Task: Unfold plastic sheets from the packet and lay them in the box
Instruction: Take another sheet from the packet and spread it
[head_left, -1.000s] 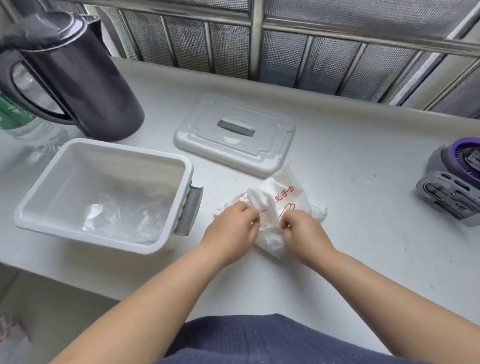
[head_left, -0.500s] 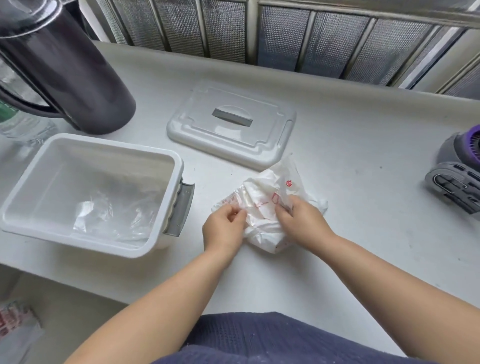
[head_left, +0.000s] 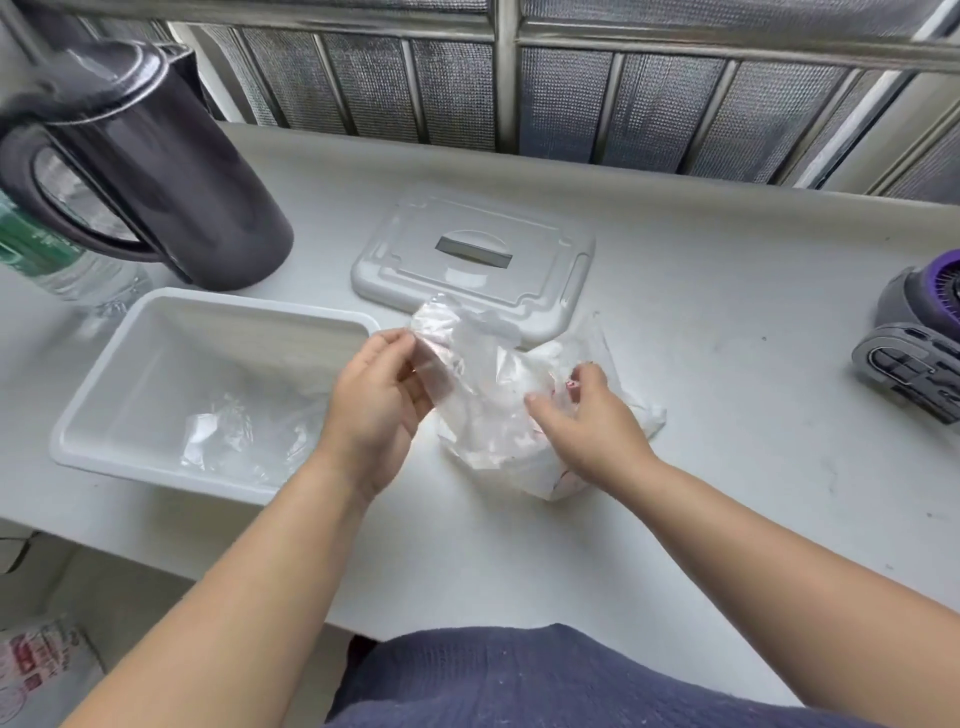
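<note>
Left hand (head_left: 378, 402) pinched an edge of the clear sheet (head_left: 462, 358), right hand (head_left: 587, 423) gripped the packet (head_left: 540, 475) with curled fingers; best bet was a slow peel, spread flat, then into the box (head_left: 249, 314).

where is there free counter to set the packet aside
Widest bare counter: between the lid and the grey-purple device, right of the packet. Also the strip behind the lid, up to the grille. Crowded: the left end, where kettle, bottle and box sit close together. The left hand pinches a sheet; the right hand holds the packet.
</note>
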